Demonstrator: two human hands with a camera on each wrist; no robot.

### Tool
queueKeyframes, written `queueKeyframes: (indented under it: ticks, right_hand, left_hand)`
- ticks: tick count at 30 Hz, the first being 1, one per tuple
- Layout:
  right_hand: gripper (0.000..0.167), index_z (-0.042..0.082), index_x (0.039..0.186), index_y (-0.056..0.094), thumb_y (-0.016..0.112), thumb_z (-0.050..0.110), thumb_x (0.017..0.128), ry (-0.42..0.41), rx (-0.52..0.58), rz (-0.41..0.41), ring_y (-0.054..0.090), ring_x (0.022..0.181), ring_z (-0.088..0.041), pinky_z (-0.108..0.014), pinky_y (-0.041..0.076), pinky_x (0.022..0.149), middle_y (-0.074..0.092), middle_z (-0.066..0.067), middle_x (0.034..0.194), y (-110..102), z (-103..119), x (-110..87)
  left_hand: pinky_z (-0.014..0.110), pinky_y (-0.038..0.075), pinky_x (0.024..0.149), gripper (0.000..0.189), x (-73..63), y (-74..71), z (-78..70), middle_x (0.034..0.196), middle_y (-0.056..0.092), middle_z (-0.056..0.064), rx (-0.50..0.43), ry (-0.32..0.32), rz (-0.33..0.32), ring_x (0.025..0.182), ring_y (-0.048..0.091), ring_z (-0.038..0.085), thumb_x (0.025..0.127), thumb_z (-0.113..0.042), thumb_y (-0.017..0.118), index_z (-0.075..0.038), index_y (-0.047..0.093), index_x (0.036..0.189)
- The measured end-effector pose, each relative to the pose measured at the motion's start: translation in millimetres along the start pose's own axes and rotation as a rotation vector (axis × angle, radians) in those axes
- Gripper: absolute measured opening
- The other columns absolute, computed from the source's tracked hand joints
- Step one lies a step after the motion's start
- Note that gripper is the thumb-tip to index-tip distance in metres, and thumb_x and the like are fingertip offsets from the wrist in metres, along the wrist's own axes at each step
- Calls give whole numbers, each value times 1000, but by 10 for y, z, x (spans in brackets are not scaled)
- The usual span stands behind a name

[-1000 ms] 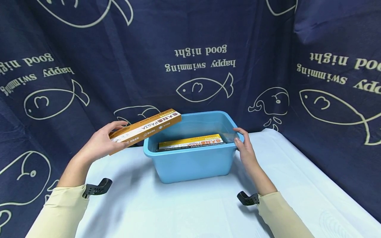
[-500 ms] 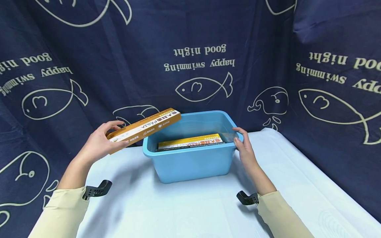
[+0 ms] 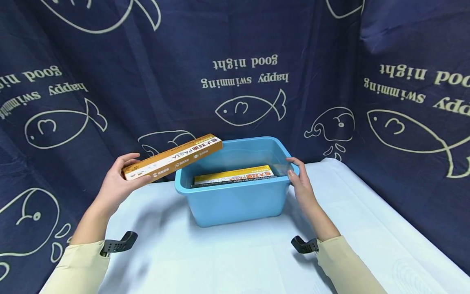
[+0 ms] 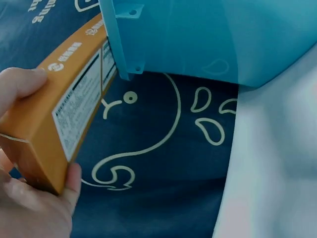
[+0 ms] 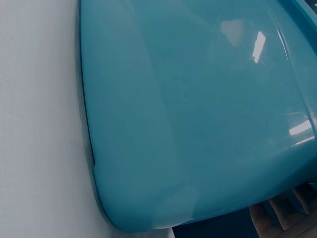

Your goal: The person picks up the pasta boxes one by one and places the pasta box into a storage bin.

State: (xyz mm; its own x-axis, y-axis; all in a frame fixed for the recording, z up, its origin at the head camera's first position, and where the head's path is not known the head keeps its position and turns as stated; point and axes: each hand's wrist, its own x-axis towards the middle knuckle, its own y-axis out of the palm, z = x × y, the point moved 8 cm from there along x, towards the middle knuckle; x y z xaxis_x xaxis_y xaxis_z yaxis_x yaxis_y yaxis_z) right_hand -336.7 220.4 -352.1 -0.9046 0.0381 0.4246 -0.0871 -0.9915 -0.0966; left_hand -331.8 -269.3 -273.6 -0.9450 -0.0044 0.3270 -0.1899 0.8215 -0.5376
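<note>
My left hand (image 3: 116, 185) grips the near end of an orange pasta box (image 3: 176, 158), thumb on one side and fingers on the other. The box slants up to the right, its far end over the left rim of a blue plastic bin (image 3: 235, 204). In the left wrist view, the orange box (image 4: 54, 109) passes close by the bin's outer wall (image 4: 188, 39). Inside the bin lies a yellow pasta box (image 3: 235, 174), with a dark box (image 3: 253, 180) in front of it, partly hidden by the rim. With my right hand (image 3: 302, 183) I hold the bin's right rim.
The bin stands on a table with a white cloth (image 3: 227, 257). Behind and at both sides hangs a dark blue curtain (image 3: 176, 98) with fish drawings and lettering. A black wrist mount (image 3: 119, 243) sits on each forearm.
The left hand has slid a little to the left along the orange box, toward its near end, showing more of the box. The right hand stays on the rim.
</note>
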Motion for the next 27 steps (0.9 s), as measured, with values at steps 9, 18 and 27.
queueKeyframes:
  ticks: [9,18,27]
  right_hand:
    - [46,16,149,33,36,24,104,13,-6,2,21,152,-38,-70,22,116,19,-10,165,3,-2,-7]
    - [46,16,149,33,36,25,104,8,-14,-1,21,152,-38,-71,23,116,18,-10,165,1,7,-5]
    - [46,15,149,33,36,24,104,-1,-6,0,21,152,-39,-70,23,116,19,-10,165,1,4,-5]
  left_hand:
    - [6,50,83,75,-18,2,215,125,44,-11,-540,-55,-153,120,42,14,81,0,80,-21,42,142]
    - [13,55,84,71,-31,24,303,130,45,-6,-816,-124,-227,129,40,19,83,5,76,-20,44,141]
    - [24,60,79,71,-9,70,302,139,45,-2,-966,-137,-237,122,49,19,83,9,73,-17,46,143]
